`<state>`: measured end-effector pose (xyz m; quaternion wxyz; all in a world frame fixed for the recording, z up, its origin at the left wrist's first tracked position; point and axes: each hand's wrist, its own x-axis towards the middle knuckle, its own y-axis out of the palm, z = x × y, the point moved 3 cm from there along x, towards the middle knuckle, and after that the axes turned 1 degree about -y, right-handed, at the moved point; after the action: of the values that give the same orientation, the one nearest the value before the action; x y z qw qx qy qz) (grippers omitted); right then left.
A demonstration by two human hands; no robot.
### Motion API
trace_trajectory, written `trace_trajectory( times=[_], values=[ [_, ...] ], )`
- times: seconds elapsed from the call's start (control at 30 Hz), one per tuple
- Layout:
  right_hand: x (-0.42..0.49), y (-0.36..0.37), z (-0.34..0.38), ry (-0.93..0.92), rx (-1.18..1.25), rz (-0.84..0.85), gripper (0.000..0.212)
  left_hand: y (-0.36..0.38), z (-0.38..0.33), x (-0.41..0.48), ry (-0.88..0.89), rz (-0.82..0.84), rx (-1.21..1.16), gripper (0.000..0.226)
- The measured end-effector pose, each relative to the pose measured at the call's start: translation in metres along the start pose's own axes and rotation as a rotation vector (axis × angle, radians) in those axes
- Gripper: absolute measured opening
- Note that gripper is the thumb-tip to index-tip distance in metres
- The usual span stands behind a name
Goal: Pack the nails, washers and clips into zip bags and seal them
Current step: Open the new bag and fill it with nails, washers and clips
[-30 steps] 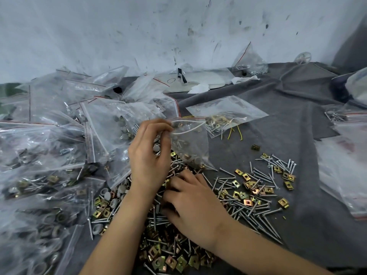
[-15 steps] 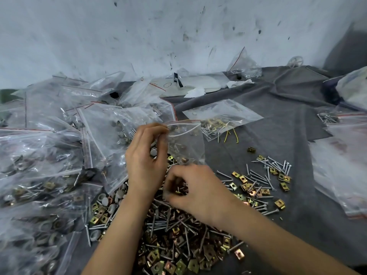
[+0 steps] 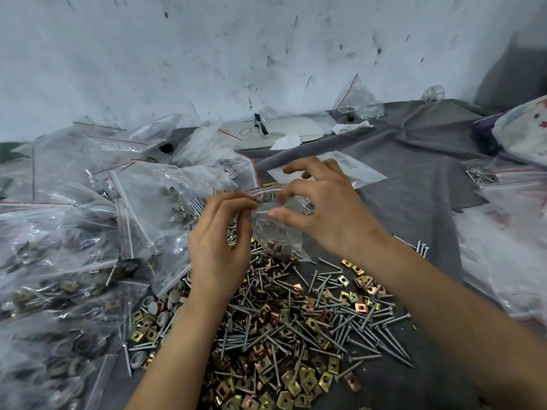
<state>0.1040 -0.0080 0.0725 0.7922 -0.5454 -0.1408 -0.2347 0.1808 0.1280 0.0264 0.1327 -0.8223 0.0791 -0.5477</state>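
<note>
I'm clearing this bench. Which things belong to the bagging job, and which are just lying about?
Job: zip bag in left hand and right hand; loose nails; clips; washers; filled bags.
Lying about: paper scraps; white disc; plastic wheel.

Bare forearms, bare left hand (image 3: 219,250), bare right hand (image 3: 325,216) — nails short.

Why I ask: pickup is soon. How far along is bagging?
Done: a heap of filled clear zip bags at left. In hand: the left hand pinches a small clear zip bag, unsealed, right hand at its mouth. Left: a loose pile of silver nails and brass-coloured clips.
</note>
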Motion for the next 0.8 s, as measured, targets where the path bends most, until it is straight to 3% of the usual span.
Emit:
trace_trajectory(
  times=[0.17,0.27,0.37,0.57,0.8],
  values=[
    [-0.001,-0.007,-0.008,0.005,0.089,-0.052,0.012,0.0,0.002,0.0,0.001,-0.01,-0.03,0.02],
    [-0.004,-0.015,-0.012,0.007,0.239,-0.082,0.011,0.001,0.011,0.001,-0.27,0.009,-0.181,0.033],
    [-0.007,-0.019,-0.014,0.033,0.376,-0.066,0.03,0.006,0.018,-0.001,-0.532,0.085,-0.415,0.01],
    [-0.002,-0.016,-0.01,0.054,0.419,0.009,0.012,0.006,0.011,0.001,-0.478,0.16,-0.563,0.005],
    [0.0,-0.018,-0.012,-0.007,0.264,0.099,0.015,0.004,0.012,0.003,-0.481,0.234,-0.664,0.01]
  ],
)
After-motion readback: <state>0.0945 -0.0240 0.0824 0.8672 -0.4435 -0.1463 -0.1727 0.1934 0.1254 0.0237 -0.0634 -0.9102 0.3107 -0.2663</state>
